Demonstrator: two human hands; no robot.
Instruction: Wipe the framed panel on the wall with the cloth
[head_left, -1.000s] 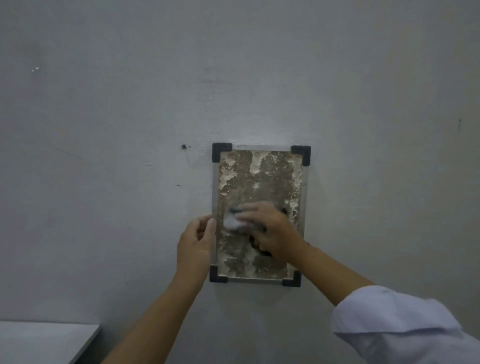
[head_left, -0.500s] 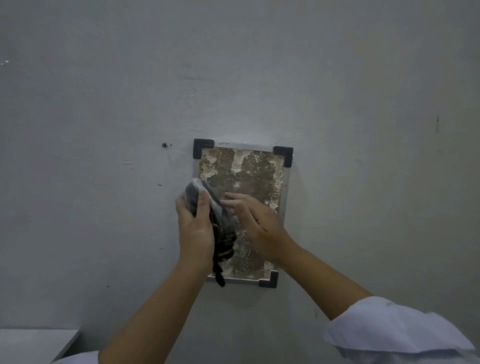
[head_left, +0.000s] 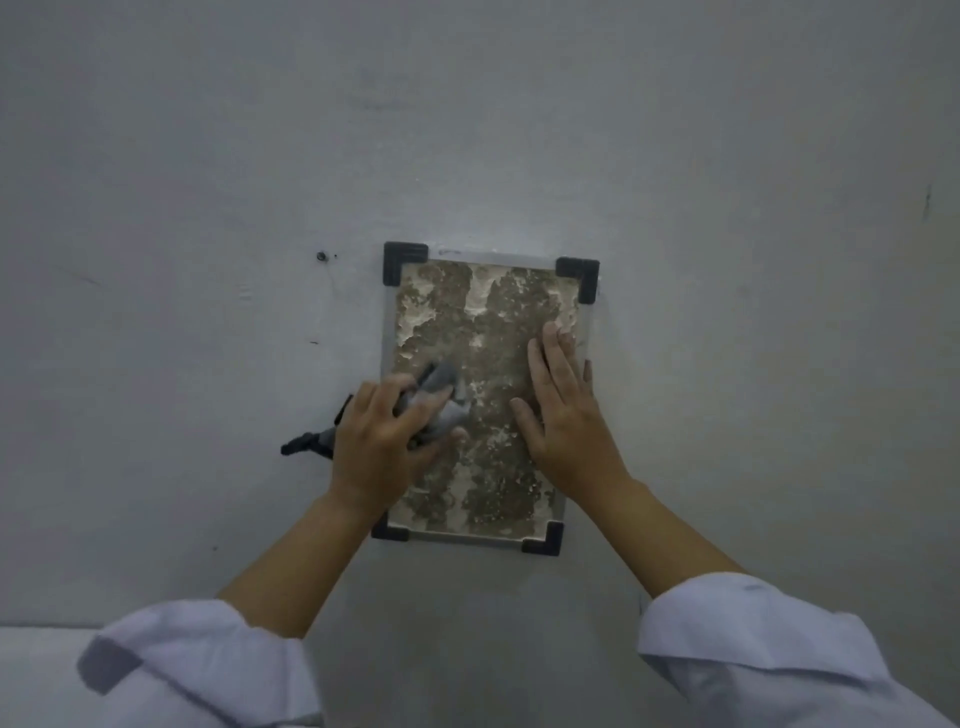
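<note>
A framed panel hangs on the grey wall, with black corner pieces and a mottled brown and white face. My left hand grips a bunched grey cloth against the panel's left side; a dark end of the cloth sticks out to the left over the wall. My right hand lies flat on the panel's right half, fingers straight and pointing up.
The plain grey wall surrounds the panel, with a small dark hole to the upper left of the frame. A pale surface shows at the bottom left corner, partly behind my white sleeve.
The cloth passed from my right hand to my left hand. My right hand moved to the panel's right side and flattened there, and my left hand now presses the cloth on the left side.
</note>
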